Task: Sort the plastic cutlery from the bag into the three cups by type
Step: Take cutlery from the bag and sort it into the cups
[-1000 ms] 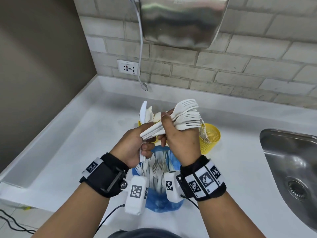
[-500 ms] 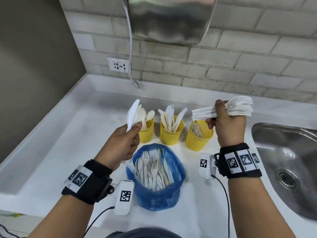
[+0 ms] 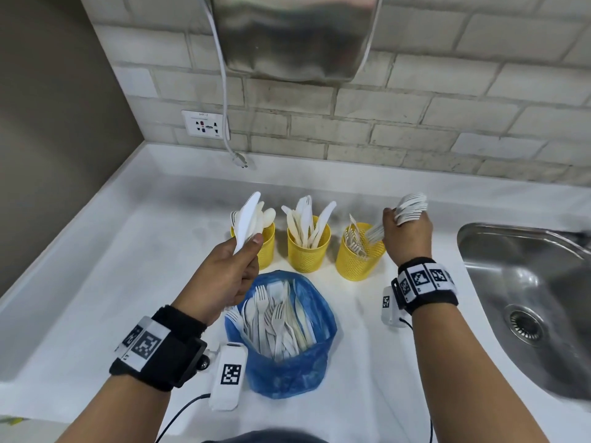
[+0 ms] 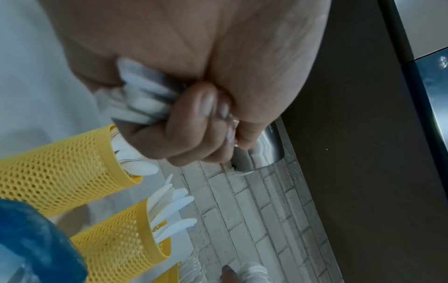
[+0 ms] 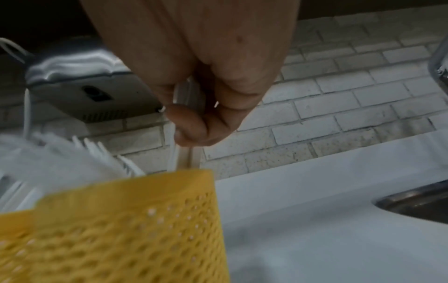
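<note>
Your left hand (image 3: 228,276) grips a knife (image 3: 245,220) upright over the left cup (image 3: 267,247). Your right hand (image 3: 407,235) holds a bundle of forks (image 3: 411,207), handles dipping into the right cup (image 3: 358,260). The middle cup (image 3: 308,251) holds knives. The blue bag (image 3: 287,369) sits near you on the counter (image 3: 96,282).

Kitchenette or washroom corner, white countertop (image 3: 96,282) against pale brick-tile wall (image 3: 415,123), stainless sink (image 3: 527,282) with drain at right, wall socket (image 3: 204,124), steel wall-mounted dryer-like unit (image 3: 294,36) overhead
</note>
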Demonstrator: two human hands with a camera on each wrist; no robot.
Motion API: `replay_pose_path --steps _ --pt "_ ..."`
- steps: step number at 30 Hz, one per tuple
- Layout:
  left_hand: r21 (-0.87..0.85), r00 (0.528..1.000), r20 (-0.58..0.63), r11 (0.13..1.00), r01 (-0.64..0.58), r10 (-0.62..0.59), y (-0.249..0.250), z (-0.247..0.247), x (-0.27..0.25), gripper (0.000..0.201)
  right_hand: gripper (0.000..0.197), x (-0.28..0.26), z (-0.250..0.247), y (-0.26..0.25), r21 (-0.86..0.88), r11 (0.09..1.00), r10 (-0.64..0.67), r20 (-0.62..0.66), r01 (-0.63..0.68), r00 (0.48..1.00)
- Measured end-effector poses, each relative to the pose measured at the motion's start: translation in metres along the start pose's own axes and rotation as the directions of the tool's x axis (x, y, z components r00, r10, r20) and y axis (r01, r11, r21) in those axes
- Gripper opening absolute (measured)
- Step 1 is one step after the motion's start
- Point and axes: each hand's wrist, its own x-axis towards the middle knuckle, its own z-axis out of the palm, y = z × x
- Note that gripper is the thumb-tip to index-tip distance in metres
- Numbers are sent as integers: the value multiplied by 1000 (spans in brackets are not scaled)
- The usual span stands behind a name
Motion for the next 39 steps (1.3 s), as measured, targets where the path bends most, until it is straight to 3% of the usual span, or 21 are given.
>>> replay_pose_path --steps 4,9,12,17,21,27,31,33,35,37,39 --pt "-6 1000 6 1000 2 -2 1 4 0 42 32 -12 15 -1 -123 992 18 25 -15 1000" --pt "-3 1000 10 1000 20 -20 -2 6 1 43 32 -17 29 3 -290 947 -111 103 136 989" --pt "-10 1000 10 1000 29 -28 -4 7 2 43 34 -19 31 9 -314 945 -66 87 90 994" --pt "-17 1000 5 999 31 -30 -7 7 4 44 38 -23 32 13 -218 975 63 62 -48 996" --pt "-20 999 15 999 36 -36 -8 8 5 43 37 -26 27 18 -85 980 193 147 -182 970" --pt "-35 999 44 999 33 -31 -9 12 6 44 73 -33 18 11 118 957 231 248 -266 941" --pt "-53 999 46 998 21 -19 -10 11 6 44 77 -32 15 6 329 934 109 105 -138 988" --pt "-55 999 43 998 18 -16 -9 10 6 43 78 -29 11 0 342 939 21 35 -32 999" --pt "-56 999 43 998 17 -14 -9 10 5 41 63 -25 9 -5 234 960 -160 12 153 987" --pt "-54 999 45 998 12 -10 -9 10 4 41 43 -18 10 -6 63 946 -322 85 317 943" --pt "-50 999 49 999 8 -6 -8 11 4 42 47 -15 15 -3 -90 929 -335 204 358 920"
